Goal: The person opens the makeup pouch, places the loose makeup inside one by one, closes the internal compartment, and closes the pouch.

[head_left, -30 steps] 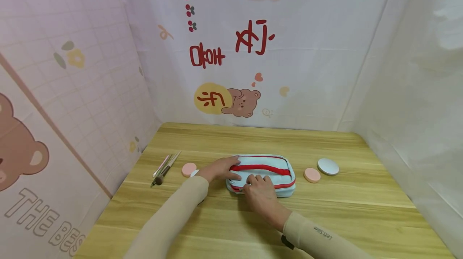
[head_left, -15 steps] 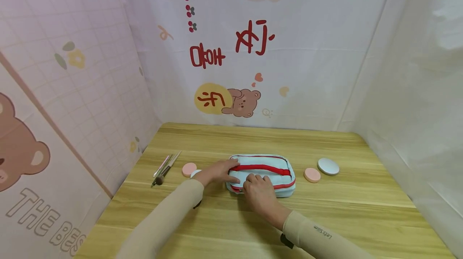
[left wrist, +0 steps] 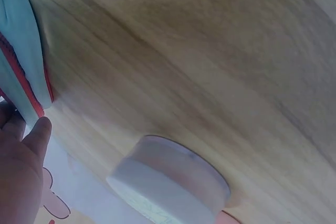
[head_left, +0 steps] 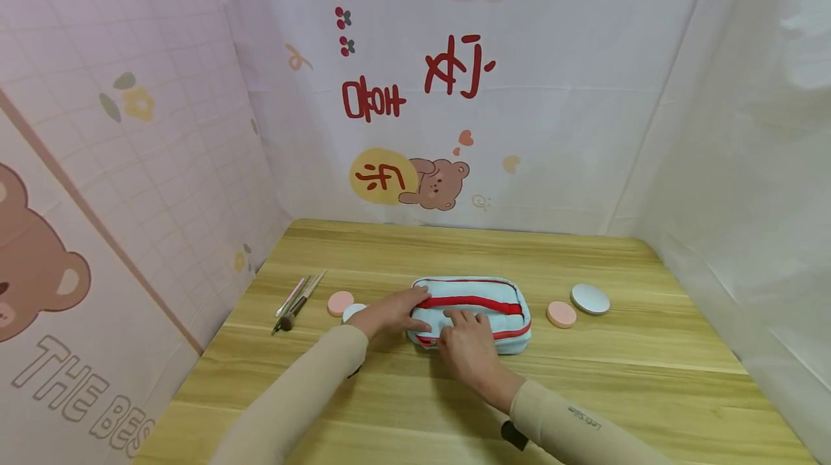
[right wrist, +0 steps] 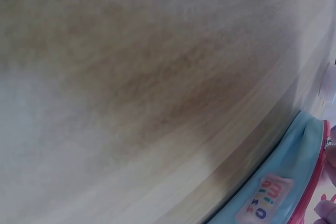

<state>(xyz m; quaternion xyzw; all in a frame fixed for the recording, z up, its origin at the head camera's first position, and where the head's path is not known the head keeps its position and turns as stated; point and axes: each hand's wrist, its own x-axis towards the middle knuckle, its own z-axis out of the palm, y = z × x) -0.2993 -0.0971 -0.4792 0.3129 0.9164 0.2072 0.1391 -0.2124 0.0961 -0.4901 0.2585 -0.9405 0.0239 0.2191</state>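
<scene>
A pale blue cosmetic bag with red zips and a red handle lies at mid-table. My left hand holds its left end, thumb and fingers spread over the top. At the bag's front left corner, my right hand pinches the zip pull with thumb and finger, the other fingers bent above the bag's top. The zip looks closed along the front. The left wrist view shows the left thumb at the bag's red-edged corner; much of that hand's grip is hidden.
Makeup brushes lie at the left. A pink round case and a white round jar sit beside my left wrist. To the bag's right are another pink round case and a silver-white round tin. Printed cloth hangs behind the table.
Over the last second my left hand and forearm have shifted slightly left, uncovering more of the white jar. My right hand's fingers have straightened a little. The bag has stayed in place.
</scene>
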